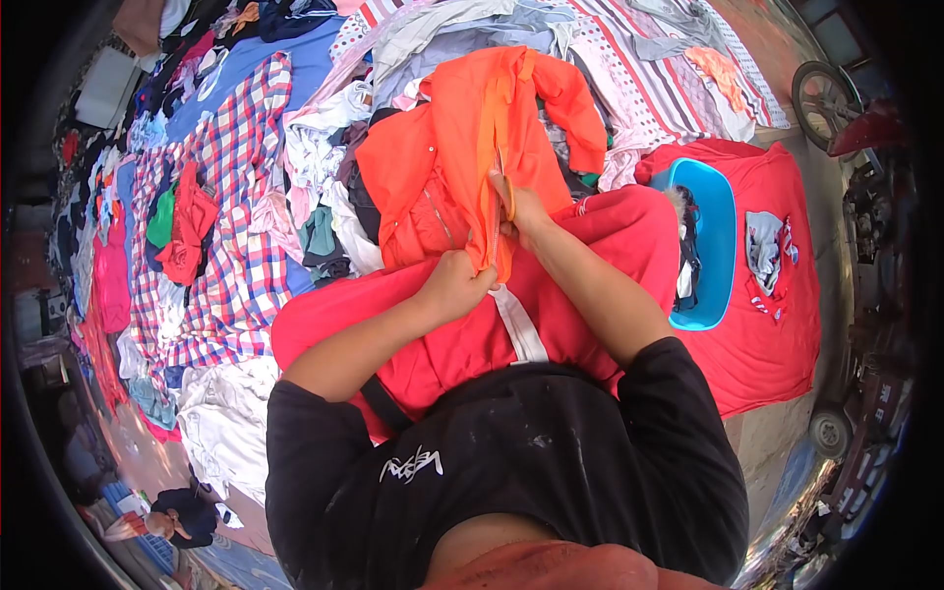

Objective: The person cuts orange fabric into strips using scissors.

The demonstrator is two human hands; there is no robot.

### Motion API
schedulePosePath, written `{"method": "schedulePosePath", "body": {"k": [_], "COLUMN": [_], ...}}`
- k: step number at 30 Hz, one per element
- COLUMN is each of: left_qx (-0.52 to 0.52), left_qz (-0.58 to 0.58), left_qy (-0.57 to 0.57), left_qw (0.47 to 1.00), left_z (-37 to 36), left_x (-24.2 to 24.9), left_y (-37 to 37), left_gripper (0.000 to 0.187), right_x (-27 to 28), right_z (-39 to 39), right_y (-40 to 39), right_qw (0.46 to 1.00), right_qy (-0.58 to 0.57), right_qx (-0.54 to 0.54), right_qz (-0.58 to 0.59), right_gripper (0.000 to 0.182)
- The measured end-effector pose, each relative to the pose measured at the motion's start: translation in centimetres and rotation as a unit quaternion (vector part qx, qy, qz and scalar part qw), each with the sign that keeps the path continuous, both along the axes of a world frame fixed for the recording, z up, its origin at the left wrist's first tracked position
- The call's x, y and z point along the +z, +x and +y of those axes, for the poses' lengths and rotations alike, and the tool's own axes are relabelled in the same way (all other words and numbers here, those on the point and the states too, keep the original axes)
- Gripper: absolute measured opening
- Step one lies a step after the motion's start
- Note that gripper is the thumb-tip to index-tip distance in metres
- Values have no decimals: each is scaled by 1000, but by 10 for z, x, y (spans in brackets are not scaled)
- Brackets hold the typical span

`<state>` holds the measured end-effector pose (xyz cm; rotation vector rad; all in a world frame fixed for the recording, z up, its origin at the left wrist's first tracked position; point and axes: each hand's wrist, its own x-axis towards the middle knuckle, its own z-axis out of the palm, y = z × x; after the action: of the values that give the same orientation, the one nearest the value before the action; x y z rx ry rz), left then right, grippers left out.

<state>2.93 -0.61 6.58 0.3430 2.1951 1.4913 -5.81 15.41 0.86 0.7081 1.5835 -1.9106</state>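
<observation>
1. From my remote place I see the orange jacket (433, 123) spread in front of the lap, on top of mixed garments, with its lower part reaching the red fabric (339, 310) over the legs.

2. The left hand (454, 283) has its fingers closed on the lower end of an orange strip (488, 128), which runs along the jacket. I am not able to say if this strip is sewn to the jacket or lies loose on it.

3. The right hand (525, 214) is closed around the handle of what I believe are scissors (508, 199), just above the left hand, with the tip pointing away from the body. I cannot judge how far the blades are apart.

4. My first worry is the cut line: if the strip becomes slack or folds, the blades could catch jacket cloth below it.

5. Second, the hands are near each other; a slip of the tool could hurt the left fingers, if these come in front of the blades.

6. Third, the red fabric lies directly under the work, so a low blade could nick it.

7. The blue tub (725, 246) stands to the right on a red cloth (762, 359), apart from both hands, so I judge it little at risk.
</observation>
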Motion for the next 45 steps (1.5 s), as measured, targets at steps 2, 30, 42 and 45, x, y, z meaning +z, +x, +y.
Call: {"method": "schedulePosePath", "body": {"k": [2, 30, 42, 45], "left_qx": [9, 291, 205, 196], "left_qz": [2, -93, 2, -39], "left_qy": [5, 278, 105, 99], "left_qw": [1000, 911, 973, 975], "left_z": [2, -14, 4, -2], "left_x": [0, -56, -44, -47], "left_y": [1, -84, -66, -64], "left_gripper": [32, 32, 46, 42], "right_x": [-13, 50, 33, 34], "right_z": [4, 10, 0, 3], "right_y": [-2, 86, 13, 17], "right_qw": [1000, 968, 975, 984], "right_qy": [23, -45, 61, -21], "right_qx": [6, 239, 11, 12], "right_qz": [13, 55, 215, 179], "right_gripper": [54, 37, 23, 21]}}
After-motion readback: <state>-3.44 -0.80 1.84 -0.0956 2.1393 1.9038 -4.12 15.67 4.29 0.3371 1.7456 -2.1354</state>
